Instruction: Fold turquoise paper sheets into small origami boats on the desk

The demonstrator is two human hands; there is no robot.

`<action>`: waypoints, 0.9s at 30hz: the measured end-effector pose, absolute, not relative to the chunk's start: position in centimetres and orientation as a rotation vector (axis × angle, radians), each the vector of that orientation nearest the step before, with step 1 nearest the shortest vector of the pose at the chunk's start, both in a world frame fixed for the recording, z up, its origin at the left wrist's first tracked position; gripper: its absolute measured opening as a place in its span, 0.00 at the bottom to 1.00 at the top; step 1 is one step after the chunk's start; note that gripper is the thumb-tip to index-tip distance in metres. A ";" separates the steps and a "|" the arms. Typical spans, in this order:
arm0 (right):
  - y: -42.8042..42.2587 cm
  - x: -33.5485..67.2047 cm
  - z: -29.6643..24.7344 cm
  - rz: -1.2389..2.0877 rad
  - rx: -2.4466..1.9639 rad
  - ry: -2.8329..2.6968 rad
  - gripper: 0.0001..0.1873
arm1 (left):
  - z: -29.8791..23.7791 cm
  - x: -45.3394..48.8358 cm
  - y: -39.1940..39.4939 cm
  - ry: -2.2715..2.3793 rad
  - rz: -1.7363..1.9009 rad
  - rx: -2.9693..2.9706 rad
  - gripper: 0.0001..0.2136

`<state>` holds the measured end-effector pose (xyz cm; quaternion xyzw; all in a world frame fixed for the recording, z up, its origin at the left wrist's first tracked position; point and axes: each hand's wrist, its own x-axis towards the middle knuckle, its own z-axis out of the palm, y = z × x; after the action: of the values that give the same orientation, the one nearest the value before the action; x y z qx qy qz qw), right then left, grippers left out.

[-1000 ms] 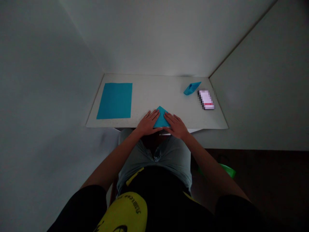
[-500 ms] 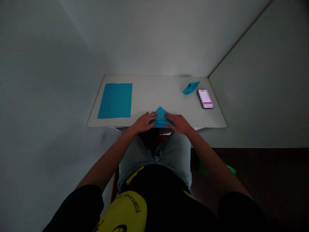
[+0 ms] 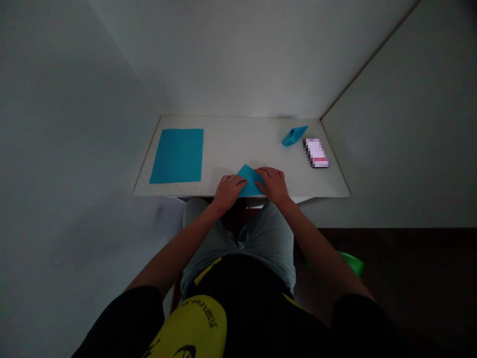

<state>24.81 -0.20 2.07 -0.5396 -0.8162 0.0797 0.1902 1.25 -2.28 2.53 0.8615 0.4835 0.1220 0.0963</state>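
Observation:
A folded piece of blue paper [image 3: 250, 180] lies at the front edge of the table, its pointed top facing the wall. My left hand [image 3: 228, 191] grips its left side, fingers curled over the edge. On the opposite side my right hand [image 3: 274, 184] pinches the paper, with the thumb low and the fingers along the upper right edge. Parts of both paper sides are hidden under my fingers.
A flat blue sheet [image 3: 177, 156] lies on the left of the white table [image 3: 238, 139]. At the back right sit a folded blue paper boat [image 3: 294, 135] and a phone [image 3: 316, 152] with a lit screen. Walls border the table. Something green [image 3: 352, 263] is on the floor.
Both hands have gone from lying flat on the paper to gripping its sides with bent fingers. The paper's outline has changed, its front face now smoother. My right hand has risen slightly.

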 end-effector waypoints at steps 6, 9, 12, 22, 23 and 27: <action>-3.9 22.8 -0.1 0.353 -1.410 -2.379 0.28 | 0.6 2.0 -5.5 1.398 0.430 2.551 0.27; -4.9 23.6 -0.9 0.359 -1.384 -2.392 0.33 | 0.0 1.2 -5.8 1.404 0.455 2.547 0.32; -5.1 25.7 -1.2 0.325 -1.396 -2.385 0.40 | -0.3 -0.1 -5.7 1.456 0.470 2.508 0.33; -5.5 28.8 -1.7 0.308 -1.405 -2.362 0.36 | -0.6 -2.9 -6.3 1.427 0.503 2.453 0.29; -5.7 28.8 -1.6 0.309 -1.419 -2.361 0.35 | -0.6 -3.2 -6.4 1.413 0.503 2.449 0.29; -6.0 29.0 -0.6 0.370 -1.464 -2.292 0.25 | 0.2 -3.8 -6.5 1.402 0.546 2.382 0.22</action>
<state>28.95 -6.04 -0.56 -0.5231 -0.8186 0.1323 0.1972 -3.79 -6.51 0.18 0.8344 0.4910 0.1914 0.1614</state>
